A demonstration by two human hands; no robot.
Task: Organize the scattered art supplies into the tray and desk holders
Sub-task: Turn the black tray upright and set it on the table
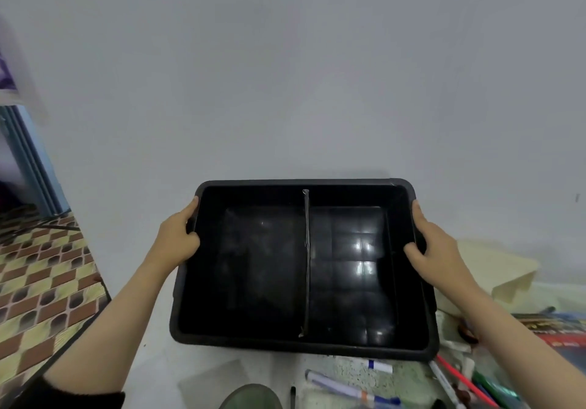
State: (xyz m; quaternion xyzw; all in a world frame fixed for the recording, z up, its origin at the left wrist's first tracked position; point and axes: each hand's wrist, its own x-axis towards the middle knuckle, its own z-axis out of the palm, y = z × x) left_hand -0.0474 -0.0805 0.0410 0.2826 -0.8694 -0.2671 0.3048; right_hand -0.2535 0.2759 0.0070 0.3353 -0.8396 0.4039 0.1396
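Note:
A black plastic tray with a thin divider down its middle is held up over the desk, tilted toward me, and both of its compartments hold nothing. My left hand grips its left rim, thumb on top. My right hand grips the right rim in the same way. Below the tray's near edge, several pens and markers lie scattered on the white desk. More of them, red and green, lie at the lower right.
A cream holder or box stands at the right behind my right arm. Books or packets lie at the far right. A dark round object shows at the bottom edge. A plain wall rises behind; tiled floor lies left of the desk edge.

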